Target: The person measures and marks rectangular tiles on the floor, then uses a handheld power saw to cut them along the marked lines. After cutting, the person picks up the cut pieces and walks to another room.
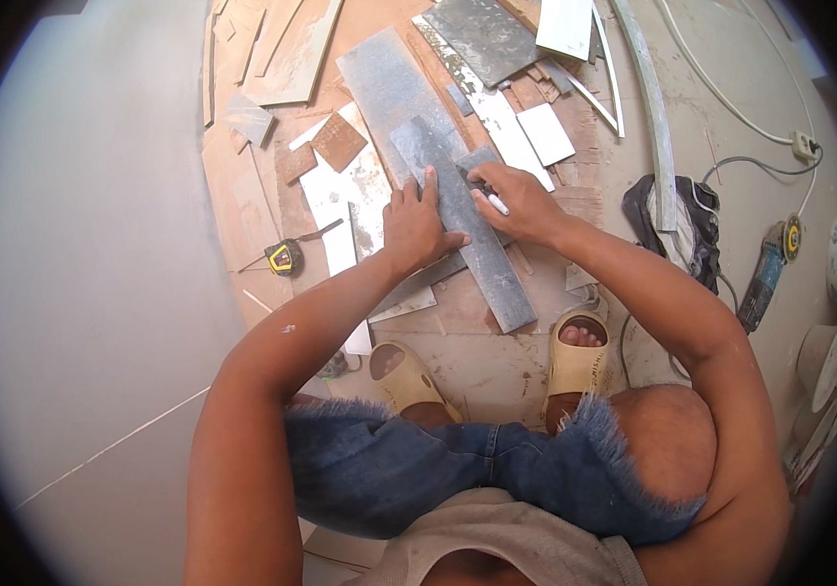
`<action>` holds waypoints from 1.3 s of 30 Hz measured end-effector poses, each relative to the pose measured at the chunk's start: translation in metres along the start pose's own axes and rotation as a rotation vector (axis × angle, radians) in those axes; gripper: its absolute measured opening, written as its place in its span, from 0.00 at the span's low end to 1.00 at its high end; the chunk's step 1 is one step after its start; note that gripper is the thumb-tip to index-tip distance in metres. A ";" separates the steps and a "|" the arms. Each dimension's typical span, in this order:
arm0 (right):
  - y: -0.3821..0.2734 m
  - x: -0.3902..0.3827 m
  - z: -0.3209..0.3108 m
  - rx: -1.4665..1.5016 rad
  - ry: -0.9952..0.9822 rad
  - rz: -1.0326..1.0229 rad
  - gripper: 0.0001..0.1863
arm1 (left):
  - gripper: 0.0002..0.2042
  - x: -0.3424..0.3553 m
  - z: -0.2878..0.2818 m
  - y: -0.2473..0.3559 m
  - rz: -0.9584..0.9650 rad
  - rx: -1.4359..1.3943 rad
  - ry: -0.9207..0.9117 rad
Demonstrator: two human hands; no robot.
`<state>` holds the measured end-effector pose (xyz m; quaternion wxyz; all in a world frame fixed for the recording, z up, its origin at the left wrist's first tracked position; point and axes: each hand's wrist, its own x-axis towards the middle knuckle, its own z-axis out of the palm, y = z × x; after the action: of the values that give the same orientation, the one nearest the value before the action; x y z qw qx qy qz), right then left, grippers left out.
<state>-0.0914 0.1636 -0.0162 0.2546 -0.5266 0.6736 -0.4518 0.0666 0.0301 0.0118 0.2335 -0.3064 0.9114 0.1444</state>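
Note:
A long grey tile strip (487, 273) lies on the floor in front of my feet, running from upper left to lower right. My left hand (417, 225) presses flat on its left side, fingers spread along the edge. My right hand (516, 200) grips a white marker pen (497, 204), with its tip touching the strip near the upper end. A smaller grey tile piece (477, 156) lies under my right hand, across the strip.
A yellow tape measure (284, 257) lies left of my hands. Tile offcuts (394, 83) and brown scraps (338, 142) lie beyond. A blue angle grinder (765, 273), cables and a dark bag (692, 225) are on the right. A pale wall (77, 244) fills the left.

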 end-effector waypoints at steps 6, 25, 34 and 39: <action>0.007 0.002 0.005 -0.078 -0.009 -0.030 0.13 | 0.63 0.000 0.000 0.003 -0.010 0.005 -0.008; -0.015 -0.051 -0.017 -0.077 -0.201 0.086 0.11 | 0.63 0.000 0.002 0.004 0.001 0.030 0.003; -0.037 -0.097 -0.038 -0.012 -0.323 0.293 0.12 | 0.63 -0.001 -0.002 0.005 -0.001 0.033 -0.011; -0.022 -0.095 -0.024 0.052 -0.163 0.570 0.16 | 0.63 0.000 -0.004 0.005 0.017 0.040 -0.002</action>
<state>-0.0707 0.2600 0.0014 0.4377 -0.3440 0.7600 -0.3353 0.0622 0.0328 0.0161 0.2393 -0.2936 0.9165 0.1283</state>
